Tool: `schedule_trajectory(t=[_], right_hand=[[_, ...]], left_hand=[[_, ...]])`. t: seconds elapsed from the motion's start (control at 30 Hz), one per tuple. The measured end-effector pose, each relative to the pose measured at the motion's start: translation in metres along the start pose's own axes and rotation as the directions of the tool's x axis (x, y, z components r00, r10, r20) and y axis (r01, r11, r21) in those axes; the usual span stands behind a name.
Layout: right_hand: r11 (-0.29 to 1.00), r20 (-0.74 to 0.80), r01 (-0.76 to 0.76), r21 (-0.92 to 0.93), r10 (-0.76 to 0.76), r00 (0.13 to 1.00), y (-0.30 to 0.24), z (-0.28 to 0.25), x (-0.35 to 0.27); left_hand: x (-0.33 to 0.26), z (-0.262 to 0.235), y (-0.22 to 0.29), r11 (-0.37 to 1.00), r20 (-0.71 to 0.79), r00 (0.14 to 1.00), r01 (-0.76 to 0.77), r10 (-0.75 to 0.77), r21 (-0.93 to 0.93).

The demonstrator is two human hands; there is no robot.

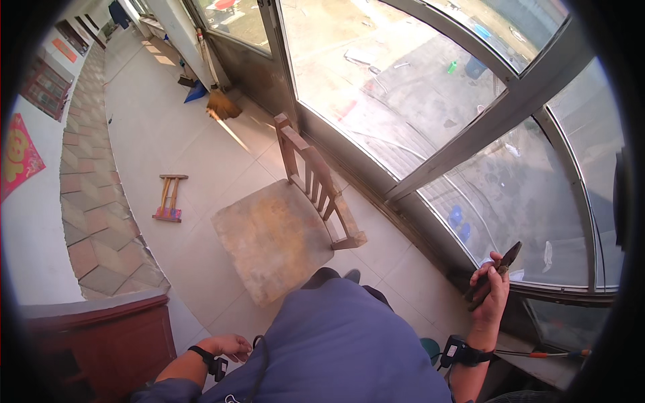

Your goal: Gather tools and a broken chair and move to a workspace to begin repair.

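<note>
With twelve o'clock at the top of the view, the relation that matters most sits at the right hand (pixel 492 295): its fingers are wrapped around a dark pair of pliers (pixel 505 263), so the tool lies within the grasp itself. The pliers' long axis runs slantwise, the nose pointing out past the fingers to about one o'clock and the handles running down to about seven, partly covered by the fingers and palm. The nose looks closed or nearly so, though at this size I cannot be sure. Beyond it, toward one o'clock, the glazed window (pixel 517 195) shows behind the tool; the nose overlaps the glass in the view, but whether metal and pane are near or well apart cannot be told. The left hand (pixel 235 347) is low and well apart, and from it the pliers lie between two and three o'clock; its fingers are loosely bent and parted, with nothing seen in them. That makes the right hand plainly the nearer to the pliers, being the one in contact. The left is the nearer to the wooden chair (pixel 272 245), whose worn seat lies between twelve and one o'clock from it, not touched; from the right hand the same seat lies between nine and ten, with its slatted back on the side closer to the window. Farther off, at about eleven o'clock from the left hand, a small wooden stool-like frame (pixel 165 196) rests on the tiled floor (pixel 195 154).
</note>
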State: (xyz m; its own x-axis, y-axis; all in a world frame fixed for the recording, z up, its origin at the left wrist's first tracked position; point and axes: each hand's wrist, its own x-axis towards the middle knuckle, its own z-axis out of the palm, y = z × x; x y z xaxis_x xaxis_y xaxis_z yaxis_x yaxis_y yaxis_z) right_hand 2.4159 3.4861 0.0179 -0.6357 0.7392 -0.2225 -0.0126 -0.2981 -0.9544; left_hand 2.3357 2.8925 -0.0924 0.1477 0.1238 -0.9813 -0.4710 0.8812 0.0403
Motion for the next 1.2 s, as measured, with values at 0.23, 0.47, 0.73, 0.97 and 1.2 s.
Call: schedule_trajectory(t=[0.23,0.47,0.73,0.97,1.2], right_hand=[[0.971,0.061,0.201,-0.126,-0.195,0.979,-0.032,0.017,0.036],[0.804,0.064,0.466,-0.370,-0.478,0.876,-0.087,0.022,0.117],[0.526,0.044,0.623,-0.579,-0.743,0.668,-0.149,-0.041,0.213],[0.485,0.061,0.576,-0.658,-0.728,0.683,-0.151,-0.105,0.232],[0.538,-0.010,0.532,-0.654,-0.710,0.704,-0.149,-0.155,0.228]], left_hand=[[-0.021,-0.115,0.152,0.884,-0.508,0.751,-0.464,0.423,0.051],[-0.062,-0.072,0.321,0.481,-0.526,0.464,-0.869,0.712,-0.117],[-0.038,-0.025,0.382,0.297,-0.747,0.373,-0.924,0.551,-0.242],[-0.027,-0.019,0.416,0.226,-0.840,0.305,-0.948,0.449,-0.224],[0.004,-0.029,0.424,0.143,-0.881,0.272,-0.962,0.386,-0.234]])
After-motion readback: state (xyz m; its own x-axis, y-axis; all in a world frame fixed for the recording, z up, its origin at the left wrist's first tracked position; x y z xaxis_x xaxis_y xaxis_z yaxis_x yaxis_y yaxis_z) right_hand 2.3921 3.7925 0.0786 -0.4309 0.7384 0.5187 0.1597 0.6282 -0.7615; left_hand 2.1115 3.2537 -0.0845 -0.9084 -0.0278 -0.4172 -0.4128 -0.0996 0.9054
